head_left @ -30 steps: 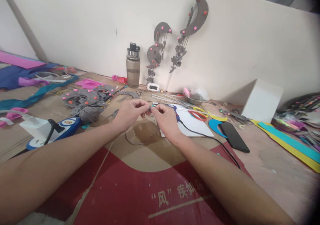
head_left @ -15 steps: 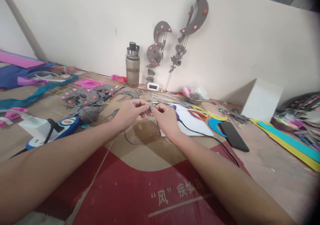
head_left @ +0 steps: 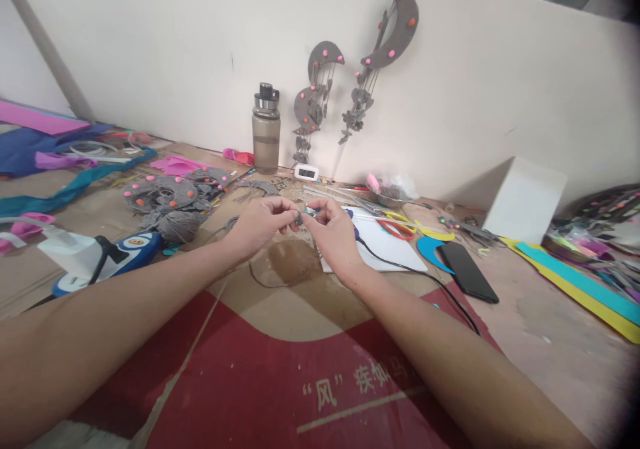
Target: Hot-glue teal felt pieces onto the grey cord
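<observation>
In the head view, my left hand [head_left: 270, 224] and my right hand [head_left: 333, 229] meet above the cardboard, thumbs and index fingers pinched close together. Between the fingertips is a small bit of grey yarn [head_left: 301, 216], mostly hidden by the fingers. Below them a loose grey strand [head_left: 270, 285] curves over the cardboard. A ball of grey yarn [head_left: 179, 226] lies to the left, beside grey felt crescents [head_left: 165, 194] dotted with pink and orange. Right of my right hand, a blue-handled tool with a black cord [head_left: 400, 266] rests on white paper [head_left: 395, 254].
A water bottle [head_left: 266, 132] and a small digital clock [head_left: 306, 172] stand by the wall, where crescent hangings [head_left: 400, 32] hang. Orange-handled scissors [head_left: 395, 229], a blue crescent [head_left: 431, 252] and a black phone [head_left: 467, 272] lie rightward. A power strip [head_left: 135, 249] with a white plug sits left.
My right-hand fingers have shifted slightly, opening a small gap above the pinch where light and teal bits show. My left hand has barely moved.
</observation>
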`<state>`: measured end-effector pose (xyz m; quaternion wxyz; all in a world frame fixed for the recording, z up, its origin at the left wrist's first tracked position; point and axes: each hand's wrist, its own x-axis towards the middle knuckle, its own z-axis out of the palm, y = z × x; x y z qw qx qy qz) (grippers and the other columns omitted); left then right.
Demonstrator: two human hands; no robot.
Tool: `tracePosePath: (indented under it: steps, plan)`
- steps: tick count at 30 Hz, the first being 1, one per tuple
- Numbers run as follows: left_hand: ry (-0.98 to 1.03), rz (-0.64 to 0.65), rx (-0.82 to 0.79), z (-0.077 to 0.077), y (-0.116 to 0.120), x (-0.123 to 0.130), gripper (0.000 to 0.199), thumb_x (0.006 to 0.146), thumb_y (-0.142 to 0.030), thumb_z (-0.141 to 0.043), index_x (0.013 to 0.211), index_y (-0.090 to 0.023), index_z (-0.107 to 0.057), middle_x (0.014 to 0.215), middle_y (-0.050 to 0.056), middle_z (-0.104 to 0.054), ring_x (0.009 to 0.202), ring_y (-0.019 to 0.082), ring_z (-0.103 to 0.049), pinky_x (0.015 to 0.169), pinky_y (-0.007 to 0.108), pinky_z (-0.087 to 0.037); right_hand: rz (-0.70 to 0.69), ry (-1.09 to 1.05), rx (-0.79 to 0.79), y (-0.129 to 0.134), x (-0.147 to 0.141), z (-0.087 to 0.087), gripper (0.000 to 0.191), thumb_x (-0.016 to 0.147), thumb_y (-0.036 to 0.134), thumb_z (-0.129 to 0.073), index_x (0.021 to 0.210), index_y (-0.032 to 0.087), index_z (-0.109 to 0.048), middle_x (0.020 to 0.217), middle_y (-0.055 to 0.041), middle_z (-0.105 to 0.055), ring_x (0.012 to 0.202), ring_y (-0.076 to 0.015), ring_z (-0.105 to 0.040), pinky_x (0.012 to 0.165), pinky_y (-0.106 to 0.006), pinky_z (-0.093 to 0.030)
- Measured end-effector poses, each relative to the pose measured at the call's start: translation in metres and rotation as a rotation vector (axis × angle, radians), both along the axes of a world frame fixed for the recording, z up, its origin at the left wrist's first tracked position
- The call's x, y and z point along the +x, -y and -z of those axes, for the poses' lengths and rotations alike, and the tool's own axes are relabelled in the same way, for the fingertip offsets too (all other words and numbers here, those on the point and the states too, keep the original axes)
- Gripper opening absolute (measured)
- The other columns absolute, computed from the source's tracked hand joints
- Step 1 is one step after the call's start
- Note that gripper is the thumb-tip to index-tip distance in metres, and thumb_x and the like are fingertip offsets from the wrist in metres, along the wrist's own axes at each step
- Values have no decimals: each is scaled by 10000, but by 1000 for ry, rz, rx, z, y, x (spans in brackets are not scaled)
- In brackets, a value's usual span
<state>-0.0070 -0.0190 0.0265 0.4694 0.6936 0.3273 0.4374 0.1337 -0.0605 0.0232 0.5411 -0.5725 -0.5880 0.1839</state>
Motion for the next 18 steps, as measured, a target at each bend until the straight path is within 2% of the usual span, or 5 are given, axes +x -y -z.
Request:
tracePosePath:
  steps: [4,10,13,18]
  plan:
    - [-26,-10,-27,-2,1,0,102,707,-240,-591,693,-144,-620,587,-6,-595,524,91,-503,522,206,-382,-27,-7,-22,1,-1,-1,138,708,308,-568,705,172,-588,528,72,-422,496,-70,-324,493,-208,-257]
    - [144,105,-203,-1,2,1,146,706,-273,-610,704,-130,-637,585,17,-600,529,98,-515,515,218,-379,-60,-115,-42,-4,2,6,160,706,324,-550,725,169,-584,554,62,-461,502,-72,-332,496,-206,-273]
    - [220,121,-284,-2,3,1,171,708,-269,-601,750,-110,-648,594,35,-607,559,112,-544,516,223,-380,-54,-154,-55,-7,3,10,168,701,335,-554,722,171,-583,563,61,-449,503,-72,-324,492,-205,-272]
    - [167,102,-279,-1,2,2,160,689,-239,-626,778,-110,-653,587,22,-604,544,97,-527,522,213,-382,-66,-173,-73,-7,3,13,175,713,350,-542,725,178,-571,556,65,-427,493,-69,-304,483,-202,-263]
